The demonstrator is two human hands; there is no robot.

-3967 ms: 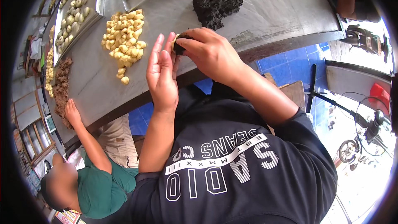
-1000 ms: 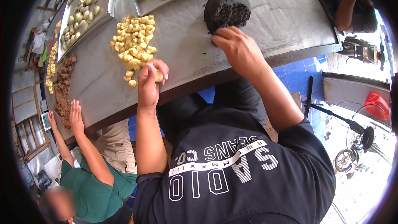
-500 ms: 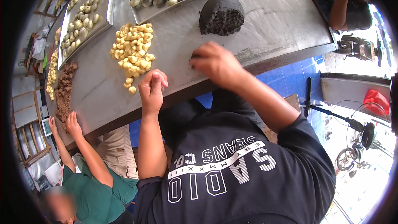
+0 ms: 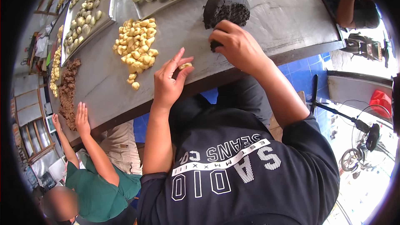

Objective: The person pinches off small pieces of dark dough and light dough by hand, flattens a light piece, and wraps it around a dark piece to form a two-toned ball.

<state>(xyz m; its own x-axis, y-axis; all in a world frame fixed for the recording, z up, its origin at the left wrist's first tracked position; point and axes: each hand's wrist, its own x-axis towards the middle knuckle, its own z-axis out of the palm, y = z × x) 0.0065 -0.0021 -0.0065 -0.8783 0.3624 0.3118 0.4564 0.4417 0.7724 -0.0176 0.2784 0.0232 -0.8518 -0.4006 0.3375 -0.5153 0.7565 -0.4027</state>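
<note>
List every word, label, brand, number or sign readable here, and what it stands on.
Person's black shirt: large white lettering and a lettered white band, upside down in view; wording not copied.
Other person's beige trousers: small patch, too small to read.
Left background: too small and blurred to tell.
Yellow pieces, dark mound: none visible.

On the table (image 4: 100, 96), the dough-piece heap (image 4: 138, 43) lay between the paste mass (image 4: 68, 96) (left) and the lump (image 4: 227, 8) (right). The back tray (image 4: 146, 11) stood behind heap and lump; the left tray (image 4: 105, 7), behind the paste mass. The left hand (image 4: 167, 84) was right of the heap, the right hand (image 4: 239, 46) before the lump
</note>
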